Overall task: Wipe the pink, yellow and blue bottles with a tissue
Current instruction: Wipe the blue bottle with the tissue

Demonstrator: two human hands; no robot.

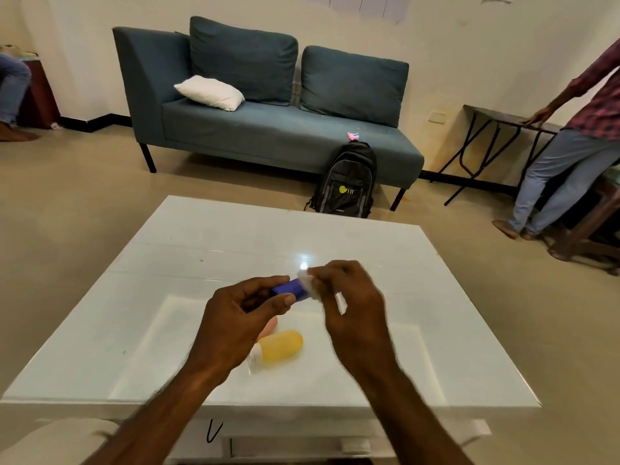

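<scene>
My left hand (241,317) holds the blue bottle (290,288) on its side above the white table (100,330). My right hand (349,307) pinches a white tissue (310,285) against the bottle's right end. Below my hands the yellow bottle (280,345) lies on the table with its white cap to the left. The pink bottle (270,327) lies just behind it, mostly hidden by my left hand.
A teal sofa (268,122) with a white pillow (209,92) stands beyond the table, a black backpack (345,182) leaning on it. A person (570,152) stands at the right by a dark folding table (496,115). Another person's leg shows far left.
</scene>
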